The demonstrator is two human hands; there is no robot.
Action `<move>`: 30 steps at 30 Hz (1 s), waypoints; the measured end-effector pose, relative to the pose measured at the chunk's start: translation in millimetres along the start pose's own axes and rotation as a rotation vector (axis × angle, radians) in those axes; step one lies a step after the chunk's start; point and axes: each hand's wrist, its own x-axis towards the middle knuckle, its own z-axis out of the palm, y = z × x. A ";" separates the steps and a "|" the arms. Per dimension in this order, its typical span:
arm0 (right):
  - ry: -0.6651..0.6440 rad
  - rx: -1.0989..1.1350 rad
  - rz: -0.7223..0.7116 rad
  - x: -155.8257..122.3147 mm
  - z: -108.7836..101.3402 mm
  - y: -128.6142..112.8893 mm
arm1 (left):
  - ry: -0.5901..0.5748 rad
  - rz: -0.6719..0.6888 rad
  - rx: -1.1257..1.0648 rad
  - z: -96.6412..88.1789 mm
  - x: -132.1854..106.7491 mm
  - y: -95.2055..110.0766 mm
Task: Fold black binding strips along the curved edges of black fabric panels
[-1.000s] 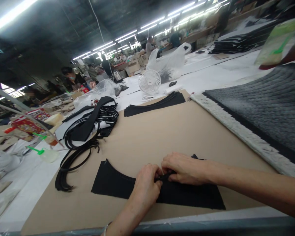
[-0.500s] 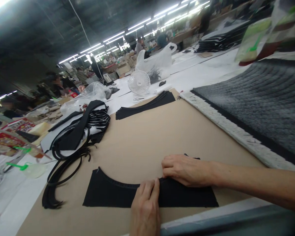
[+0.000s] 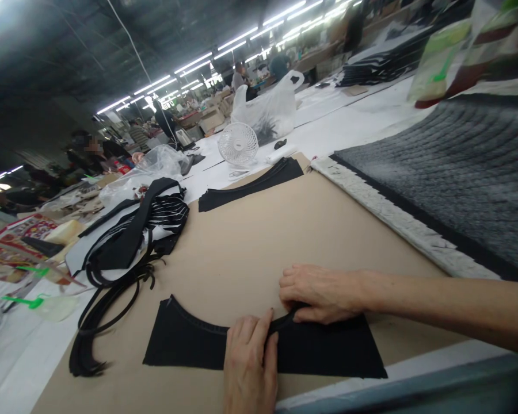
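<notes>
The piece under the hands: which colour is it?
The piece is black, seen best in the head view.

The near curved piece (image 3: 190, 345) was plain black, as was the far curved piece (image 3: 252, 187), both against a plain tan sheet (image 3: 250, 247). At left, the strips (image 3: 81, 351) were black, and the pile (image 3: 170, 208) beyond them mixed black with white lines. The ridged stack (image 3: 449, 149) at right was dark grey; the far fan (image 3: 238, 144) and desk (image 3: 332, 126) were white, the left nozzle (image 3: 37, 302) bright green.

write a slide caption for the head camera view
Left hand and right hand at the curved edge of a black piece on a tan surface, a white fan beyond.
</notes>
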 end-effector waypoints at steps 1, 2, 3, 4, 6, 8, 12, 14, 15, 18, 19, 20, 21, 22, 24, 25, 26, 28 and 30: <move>-0.016 0.013 0.003 0.7 -1.4 -0.3 | -0.017 -0.017 -0.011 -2.3 5.3 2.2; -0.024 0.021 0.003 0.7 -2.3 -0.7 | -0.035 -0.031 -0.034 -4.6 10.8 4.9; -0.025 0.023 0.001 0.0 -2.5 -1.2 | -0.058 -0.041 -0.065 -6.7 15.9 7.8; -0.021 0.022 -0.004 -1.3 -2.0 -1.5 | -0.083 -0.040 -0.101 -8.3 20.1 10.8; -0.004 0.014 -0.018 -5.5 0.6 -1.6 | -0.119 -0.025 -0.151 -9.3 24.5 16.0; 0.021 -0.015 -0.031 -11.0 4.6 -0.9 | -0.117 0.006 -0.142 -6.9 22.9 18.6; 0.062 -0.126 -0.066 -21.6 10.1 1.6 | -0.027 0.125 -0.027 2.5 9.9 16.3; 0.063 -0.179 -0.080 -26.0 10.2 2.5 | 0.012 0.168 0.005 5.9 5.0 14.3; 0.064 -0.200 -0.085 -28.0 9.7 2.9 | 0.023 0.179 0.009 6.9 3.7 13.7; 0.079 -0.246 -0.096 -33.2 8.4 4.1 | 0.008 0.172 -0.004 9.1 3.1 13.4; 0.085 -0.255 -0.095 -34.7 8.2 4.6 | -0.001 0.161 -0.011 9.9 3.3 13.6; 0.089 -0.258 -0.092 -36.1 8.1 5.1 | -0.010 0.145 -0.014 10.9 3.4 13.6; 0.088 -0.257 -0.089 -37.4 8.1 5.5 | -0.019 0.128 -0.014 12.0 3.2 13.5; 0.082 -0.250 -0.084 -38.6 8.1 5.9 | -0.025 0.114 -0.010 13.2 2.8 13.2; 0.073 -0.216 -0.066 -40.6 7.9 6.8 | -0.034 0.100 -0.002 15.2 1.7 12.3; 0.073 -0.189 -0.053 -41.3 7.6 7.3 | -0.043 0.100 -0.001 15.8 1.1 11.7; 0.079 -0.161 -0.041 -41.7 7.2 7.8 | -0.053 0.101 -0.004 16.3 0.7 11.2; 0.091 -0.110 -0.016 -41.9 5.9 9.0 | -0.060 0.098 -0.010 16.5 0.7 10.7; 0.086 -0.097 -0.005 -41.4 4.5 10.2 | -0.069 0.085 -0.011 15.9 1.8 10.9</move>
